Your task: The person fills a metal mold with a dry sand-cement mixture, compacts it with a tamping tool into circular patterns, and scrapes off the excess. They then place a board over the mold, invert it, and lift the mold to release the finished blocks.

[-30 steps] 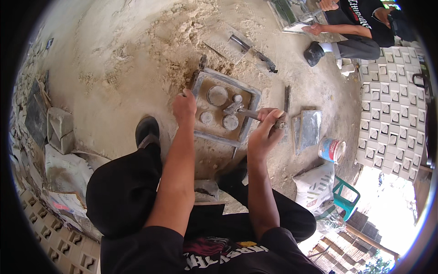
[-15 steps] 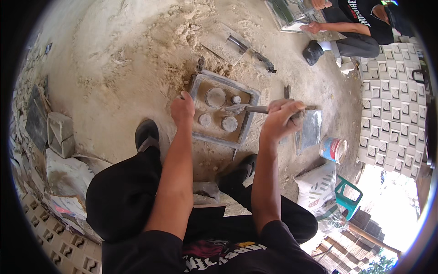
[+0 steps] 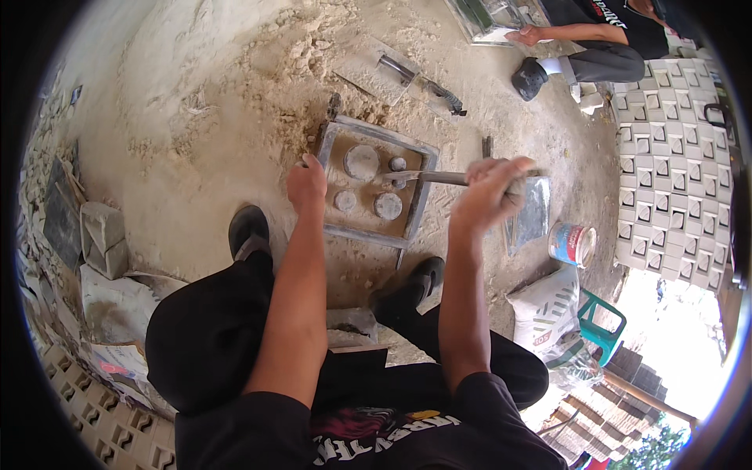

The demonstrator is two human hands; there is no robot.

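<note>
On the far left, a grey block-shaped piece (image 3: 102, 235) stands on the dusty floor. The left hand (image 3: 306, 184) is beside the left edge of a grey, dusty rectangular frame (image 3: 364, 236); its fingers are curled in, but whether they pinch the frame or something else, I cannot tell. The frame lies on the floor between the two hands. Inside, four pale round discs, one large (image 3: 361, 163) and three smaller (image 3: 345, 201), are set in brown sandy fill (image 3: 360, 223) that reaches the rim; I judge the filling mostly done, with the tool work unfinished and the discs not yet out. A hammer-like tool with a long grey handle (image 3: 445, 178) crosses the frame's right side, its head blurred over the fill. Right of that, the right hand (image 3: 492, 196) has its fingers wrapped around the handle. Further right come a flat grey plate (image 3: 529, 211) and a white, blue and red bucket (image 3: 572, 244)
</note>
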